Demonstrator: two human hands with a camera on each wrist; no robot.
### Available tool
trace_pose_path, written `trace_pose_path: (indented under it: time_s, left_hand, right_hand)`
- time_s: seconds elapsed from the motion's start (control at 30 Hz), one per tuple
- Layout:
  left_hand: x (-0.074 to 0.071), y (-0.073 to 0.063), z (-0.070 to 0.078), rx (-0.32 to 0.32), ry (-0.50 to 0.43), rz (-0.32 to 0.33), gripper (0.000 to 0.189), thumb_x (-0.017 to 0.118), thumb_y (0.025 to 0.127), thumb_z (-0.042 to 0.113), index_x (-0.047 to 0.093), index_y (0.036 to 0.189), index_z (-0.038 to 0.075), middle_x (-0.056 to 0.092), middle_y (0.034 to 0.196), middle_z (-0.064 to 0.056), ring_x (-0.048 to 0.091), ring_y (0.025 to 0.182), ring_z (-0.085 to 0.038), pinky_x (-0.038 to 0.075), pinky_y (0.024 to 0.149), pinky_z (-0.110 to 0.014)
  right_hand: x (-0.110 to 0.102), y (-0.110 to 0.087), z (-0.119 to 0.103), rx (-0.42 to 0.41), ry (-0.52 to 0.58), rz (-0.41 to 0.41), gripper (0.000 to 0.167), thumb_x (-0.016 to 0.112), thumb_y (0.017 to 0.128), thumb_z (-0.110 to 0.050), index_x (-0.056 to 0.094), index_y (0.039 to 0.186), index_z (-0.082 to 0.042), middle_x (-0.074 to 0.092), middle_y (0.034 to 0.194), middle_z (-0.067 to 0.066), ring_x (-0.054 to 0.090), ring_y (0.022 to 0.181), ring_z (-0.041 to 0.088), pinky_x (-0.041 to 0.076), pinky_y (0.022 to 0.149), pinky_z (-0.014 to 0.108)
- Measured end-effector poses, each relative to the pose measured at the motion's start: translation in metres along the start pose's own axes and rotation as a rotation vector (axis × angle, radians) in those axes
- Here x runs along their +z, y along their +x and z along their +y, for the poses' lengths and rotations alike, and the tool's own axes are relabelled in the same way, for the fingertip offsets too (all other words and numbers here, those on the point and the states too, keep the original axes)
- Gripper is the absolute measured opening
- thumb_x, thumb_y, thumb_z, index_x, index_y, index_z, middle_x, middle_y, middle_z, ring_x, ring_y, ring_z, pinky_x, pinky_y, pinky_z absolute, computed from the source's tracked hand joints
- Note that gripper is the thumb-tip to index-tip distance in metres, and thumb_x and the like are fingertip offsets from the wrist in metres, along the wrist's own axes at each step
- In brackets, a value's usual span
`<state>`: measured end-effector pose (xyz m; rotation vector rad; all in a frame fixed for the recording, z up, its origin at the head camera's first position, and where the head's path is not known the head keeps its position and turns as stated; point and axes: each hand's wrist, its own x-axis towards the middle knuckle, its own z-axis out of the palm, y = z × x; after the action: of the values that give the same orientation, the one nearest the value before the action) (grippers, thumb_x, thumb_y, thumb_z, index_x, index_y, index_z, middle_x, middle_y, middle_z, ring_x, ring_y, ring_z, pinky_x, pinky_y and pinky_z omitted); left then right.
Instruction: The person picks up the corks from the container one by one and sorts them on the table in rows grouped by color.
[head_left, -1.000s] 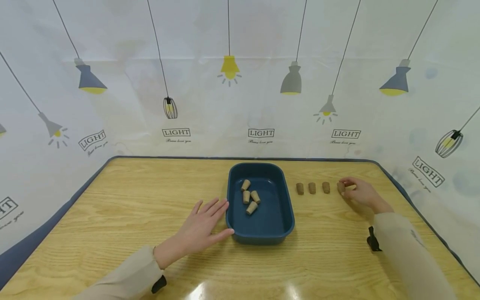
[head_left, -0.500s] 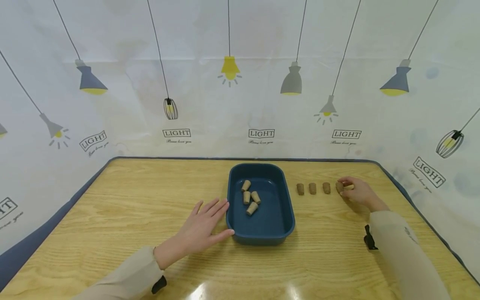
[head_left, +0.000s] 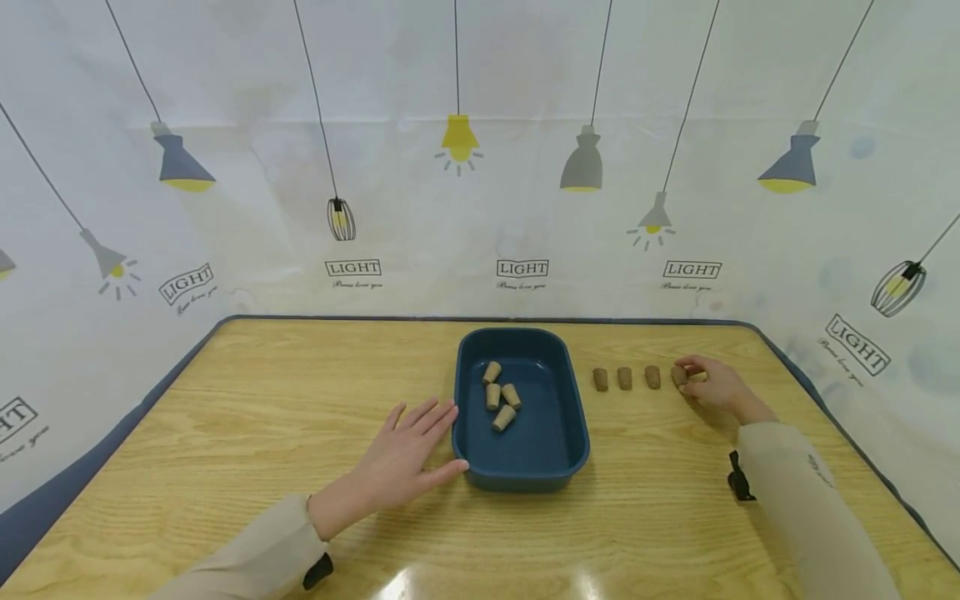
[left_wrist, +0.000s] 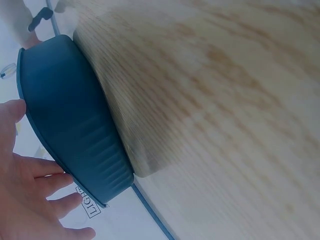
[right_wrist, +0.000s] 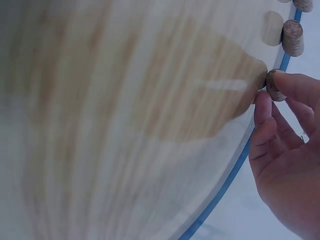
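At the right of the head view, my right hand (head_left: 722, 390) pinches a tapered brown cork stopper (head_left: 678, 377) between thumb and fingers. The right wrist view shows the same cork (right_wrist: 275, 86) standing upright at the tabletop, partly behind the thumb. Three more corks (head_left: 652, 377) stand upright to its left in a row, with small gaps between them. My left hand (head_left: 397, 454) lies with spread fingers against the left side of a dark blue tray (head_left: 536, 442); fingertips and thumb touch its rim. Inside the tray several lighter corks (head_left: 492, 396) lie clustered toward the left.
A wooden table (head_left: 300, 375) bears everything, edged in dark blue. Behind it hangs a pale sheet (head_left: 420, 225) printed with lamps. The row of corks runs just right of the tray's upper right side.
My right hand has shifted slightly left with the cork, closer to the row, and has since held still. The left hand and tray have stayed in place.
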<state>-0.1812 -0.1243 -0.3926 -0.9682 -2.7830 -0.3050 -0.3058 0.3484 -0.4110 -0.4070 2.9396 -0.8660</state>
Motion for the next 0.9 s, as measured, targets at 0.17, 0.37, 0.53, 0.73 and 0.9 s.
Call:
trace_pose_path:
  time_s: [0.17,0.37,0.53,0.73,0.9]
  left_hand:
    - [0.000,0.000,0.000,0.003,0.008,-0.004,0.073,0.036,0.087,0.058,0.036,0.135,0.004,0.032,0.138,-0.009,0.025,0.127,-0.027,0.015,0.097,-0.054]
    - [0.000,-0.001,0.000,-0.001,-0.006,-0.007,0.072,0.037,0.087,0.058,0.035,0.135,0.004,0.032,0.138,-0.009,0.024,0.127,-0.027,0.013,0.098,-0.054]
    - [0.000,-0.001,0.001,-0.004,-0.006,-0.008,0.072,0.037,0.087,0.058,0.035,0.136,0.005,0.031,0.139,-0.009,0.024,0.127,-0.027,0.013,0.098,-0.054]
    - [0.000,0.000,0.000,-0.002,-0.007,-0.004,0.072,0.037,0.087,0.058,0.035,0.136,0.005,0.031,0.139,-0.009,0.024,0.127,-0.027,0.012,0.098,-0.053]
    - [0.000,0.000,0.000,-0.001,-0.013,-0.003,0.071,0.038,0.087,0.057,0.035,0.136,0.004,0.032,0.138,-0.009,0.024,0.127,-0.028,0.012,0.098,-0.053]
  right_hand:
    - [-0.001,-0.002,-0.001,-0.004,-0.004,0.000,0.047,0.056,0.080,-0.005,0.042,0.121,0.011,0.047,0.109,0.033,0.049,0.093,0.043,0.039,0.074,0.051]
    - [-0.004,-0.005,-0.002,0.016,0.015,-0.021,0.051,0.057,0.084,-0.010,0.037,0.125,0.011,0.044,0.113,0.034,0.049,0.095,0.044,0.040,0.075,0.051]
    - [-0.008,-0.008,-0.011,-0.014,-0.018,0.010,0.049,0.056,0.087,-0.013,0.037,0.126,0.010,0.044,0.114,0.034,0.055,0.083,0.038,0.042,0.070,0.049]
    - [-0.008,-0.010,-0.031,-0.109,-0.044,0.034,0.044,0.055,0.087,-0.010,0.042,0.123,0.011,0.049,0.111,0.031,0.053,0.088,0.039,0.044,0.069,0.046]
    - [-0.002,-0.012,-0.052,-0.164,-0.019,0.031,0.041,0.056,0.088,-0.012,0.045,0.123,0.008,0.049,0.112,0.028,0.054,0.086,0.035,0.045,0.068,0.043]
